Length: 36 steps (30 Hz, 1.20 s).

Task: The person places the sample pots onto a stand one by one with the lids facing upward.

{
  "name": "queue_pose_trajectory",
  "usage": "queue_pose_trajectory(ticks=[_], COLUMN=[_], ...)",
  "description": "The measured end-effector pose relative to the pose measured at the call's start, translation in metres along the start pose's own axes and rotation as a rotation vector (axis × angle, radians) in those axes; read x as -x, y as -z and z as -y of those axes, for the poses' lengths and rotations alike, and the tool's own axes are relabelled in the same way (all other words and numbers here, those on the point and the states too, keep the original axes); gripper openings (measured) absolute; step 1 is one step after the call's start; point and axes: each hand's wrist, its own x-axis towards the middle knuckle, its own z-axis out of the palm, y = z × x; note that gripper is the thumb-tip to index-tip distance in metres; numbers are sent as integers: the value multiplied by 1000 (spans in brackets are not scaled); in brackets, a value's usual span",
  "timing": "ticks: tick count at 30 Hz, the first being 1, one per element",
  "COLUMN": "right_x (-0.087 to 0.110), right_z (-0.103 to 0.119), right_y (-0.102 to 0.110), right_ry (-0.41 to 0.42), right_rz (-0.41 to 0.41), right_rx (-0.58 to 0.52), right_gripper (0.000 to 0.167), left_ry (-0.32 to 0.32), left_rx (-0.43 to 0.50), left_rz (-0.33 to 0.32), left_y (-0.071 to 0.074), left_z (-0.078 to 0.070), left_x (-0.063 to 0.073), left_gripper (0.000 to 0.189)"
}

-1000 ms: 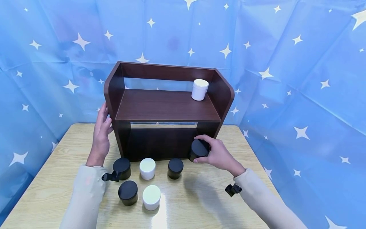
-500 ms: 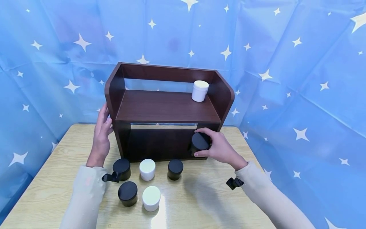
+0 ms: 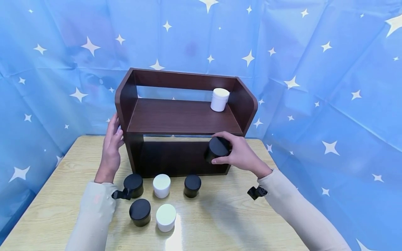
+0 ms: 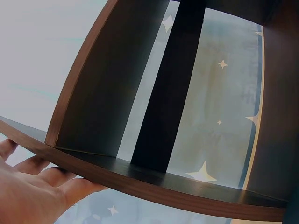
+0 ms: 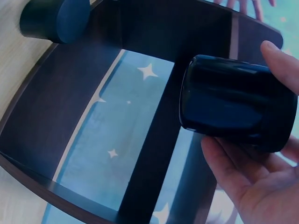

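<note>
My right hand grips a black jar with a black lid between thumb and fingers. The jar is in front of the right part of a dark brown two-tier shelf, just below the upper board's front edge. In the right wrist view the black jar lies sideways across the picture, with fingers below and thumb above. My left hand rests against the shelf's left side panel, fingers mostly straight. The left wrist view shows its fingers along the panel. A white jar stands on the upper board at the right end.
On the wooden table before the shelf stand three black jars, one at the left, one in front, one at the right. Two white jars, the rear one and front one, stand among them. A starry blue curtain hangs behind.
My right hand has lifted the black jar from low in front of the shelf's bottom right to near the upper board's edge. My left hand has stayed at the side panel.
</note>
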Motion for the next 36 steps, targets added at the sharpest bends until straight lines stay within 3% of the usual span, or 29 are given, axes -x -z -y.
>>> queue_pose_trajectory(ticks=[12, 26, 31, 36], right_x=[-9, -23, -35, -48], right_z=[10, 22, 25, 27], right_y=[17, 34, 43, 51], right_ry=[21, 7, -24, -111], right_rz=[-32, -130, -175, -197], right_rx=[-3, 40, 84, 119], right_gripper=[71, 71, 70, 70], left_ry=[8, 18, 13, 17], left_rx=[3, -17, 1, -6], left_rz=[-8, -7, -6, -2], left_y=[-1, -2, -1, -1], left_z=[1, 0, 0, 0], left_x=[0, 2, 1, 1], left_gripper=[58, 59, 58, 58])
